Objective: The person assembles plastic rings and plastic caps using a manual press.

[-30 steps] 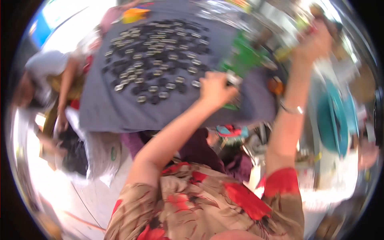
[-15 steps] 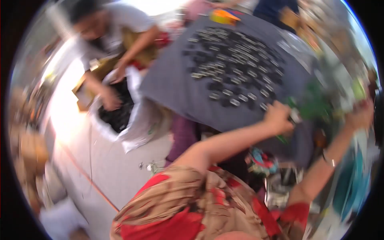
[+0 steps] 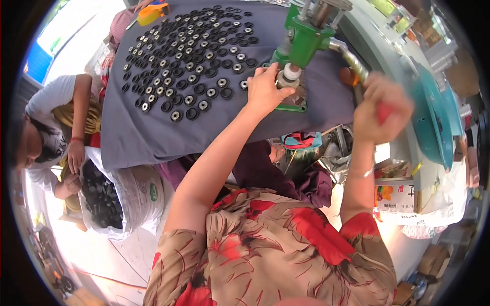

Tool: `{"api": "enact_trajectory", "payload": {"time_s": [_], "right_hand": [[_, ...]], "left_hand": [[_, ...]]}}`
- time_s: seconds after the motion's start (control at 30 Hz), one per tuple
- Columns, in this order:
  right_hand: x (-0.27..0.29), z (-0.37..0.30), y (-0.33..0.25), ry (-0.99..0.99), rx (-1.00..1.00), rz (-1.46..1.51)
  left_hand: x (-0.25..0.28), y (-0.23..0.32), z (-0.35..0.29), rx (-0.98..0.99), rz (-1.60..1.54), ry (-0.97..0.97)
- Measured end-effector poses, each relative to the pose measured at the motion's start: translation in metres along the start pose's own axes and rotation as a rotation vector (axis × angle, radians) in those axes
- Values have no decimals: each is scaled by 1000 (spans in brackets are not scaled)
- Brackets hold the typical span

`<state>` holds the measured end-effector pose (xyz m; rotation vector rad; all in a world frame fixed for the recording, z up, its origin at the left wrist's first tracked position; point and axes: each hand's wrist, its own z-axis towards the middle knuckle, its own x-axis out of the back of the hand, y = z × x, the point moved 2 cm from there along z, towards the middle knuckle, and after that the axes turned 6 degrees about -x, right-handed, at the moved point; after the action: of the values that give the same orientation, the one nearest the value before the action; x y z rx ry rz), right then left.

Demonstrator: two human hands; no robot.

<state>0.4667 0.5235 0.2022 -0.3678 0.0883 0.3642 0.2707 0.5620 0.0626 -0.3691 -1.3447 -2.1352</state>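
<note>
The right grip [image 3: 382,107] is curled around a red handle [image 3: 384,112], with the green press [image 3: 310,43] to its left. The press's white plunger [image 3: 291,72] stands just right of the left grip [image 3: 265,91]; whether that pinches anything, I cannot tell. Black wheels [image 3: 190,66] dot the surface [image 3: 148,137] to its upper left.

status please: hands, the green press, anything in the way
Left hand at green press, hold unclear. Right hand, blurred, closed on red handle. Possibly in the way: left hand, close beside white plunger. Black rings off to the left.
</note>
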Motion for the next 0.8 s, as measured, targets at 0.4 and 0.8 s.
{"api": "enact_trajectory", "payload": {"time_s": [0.4,0.8], "right_hand": [[9,17,-9,-124,-50,-376],[47,149,89,97,119,-1045]], "left_hand": [[5,14,0,84,106,-17],[-5,19,6,188,-7,96]]}}
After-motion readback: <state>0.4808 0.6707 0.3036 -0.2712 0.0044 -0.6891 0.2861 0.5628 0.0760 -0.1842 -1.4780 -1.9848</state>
